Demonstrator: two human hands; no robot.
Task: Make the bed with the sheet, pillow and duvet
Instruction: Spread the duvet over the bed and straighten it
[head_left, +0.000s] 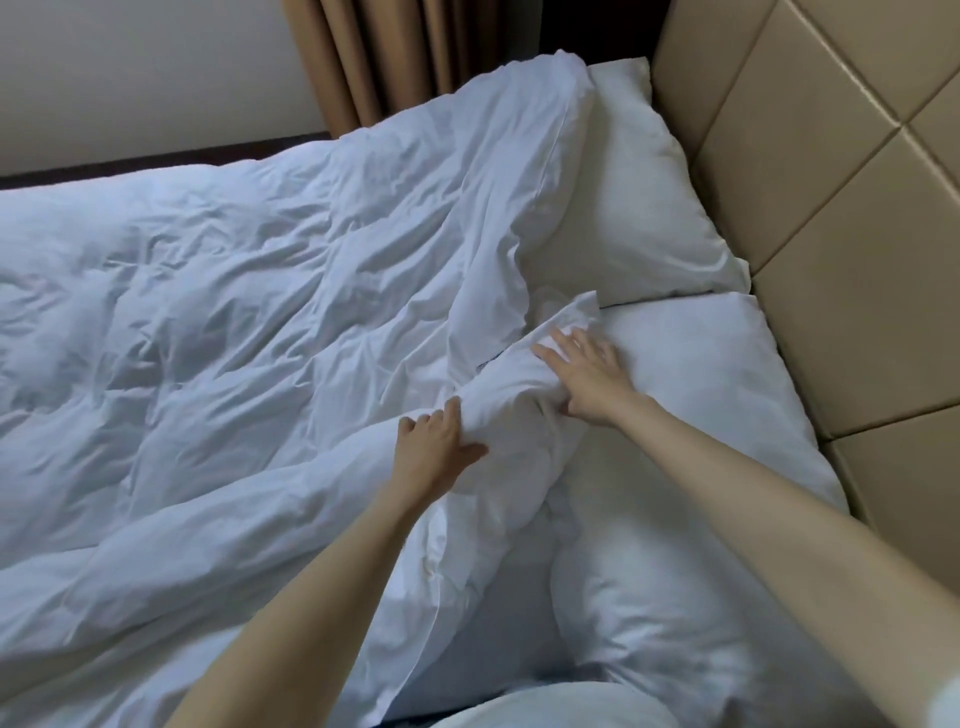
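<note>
A white, heavily creased duvet (234, 322) is spread over most of the bed, filling the left and centre of the frame. Its upper edge is bunched into a thick roll running from the centre down toward the lower middle. This roll is gripped by the left hand (436, 447), whose fingers are curled over the fold and whose thumb is pressed into the fabric. The right hand (584, 376) is laid on the same roll a little higher, fingers spread and nearly straight, the palm pressed on the cloth beside the near pillow (727, 415). A far pillow (634, 208) is seen at the upper centre right, partly overlapped by the duvet edge. Both pillows are set against the beige padded headboard (831, 182) along the right side. Tan curtains (395, 52) are hung at the top centre, next to a pale wall (145, 67).
</note>
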